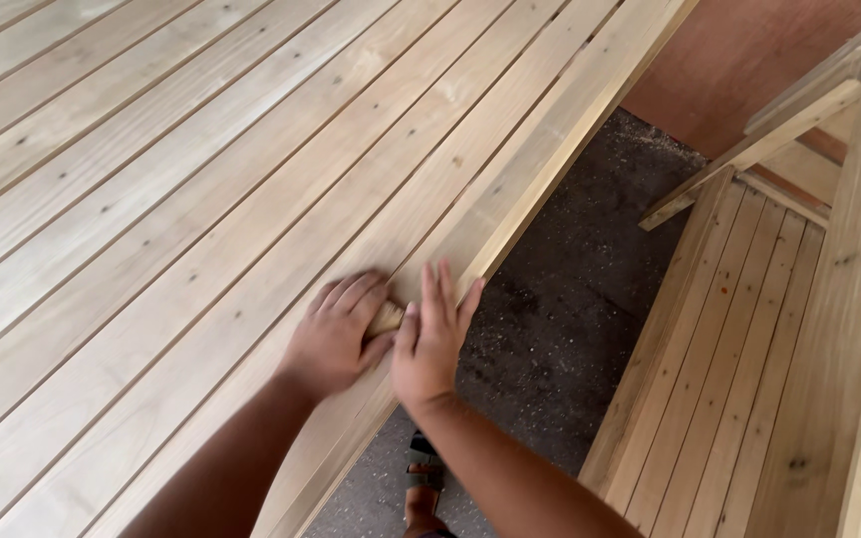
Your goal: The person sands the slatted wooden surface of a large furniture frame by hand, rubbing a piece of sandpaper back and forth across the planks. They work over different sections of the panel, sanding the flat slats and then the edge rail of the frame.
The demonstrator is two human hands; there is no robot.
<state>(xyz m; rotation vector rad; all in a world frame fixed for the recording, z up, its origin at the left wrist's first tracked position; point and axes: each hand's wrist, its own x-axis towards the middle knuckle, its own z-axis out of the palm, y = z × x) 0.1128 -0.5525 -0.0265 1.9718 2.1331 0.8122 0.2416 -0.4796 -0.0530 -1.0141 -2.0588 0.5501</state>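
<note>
A large slatted panel of pale wooden boards (171, 199) fills the left of the head view, slanting up to the right. Both hands rest on its edge board near the bottom middle. My left hand (336, 334) is curled over a small tan piece (387, 318), perhaps sandpaper or a block, pressed on the wood. My right hand (432, 344) lies flat beside it with fingers stretched along the board's edge, touching the same small piece.
A dark, dusty floor (570, 299) runs between the panel and a second slatted wooden frame (749, 349) on the right. A reddish board (739, 60) stands at the top right. A sandalled foot (423, 488) shows below the hands.
</note>
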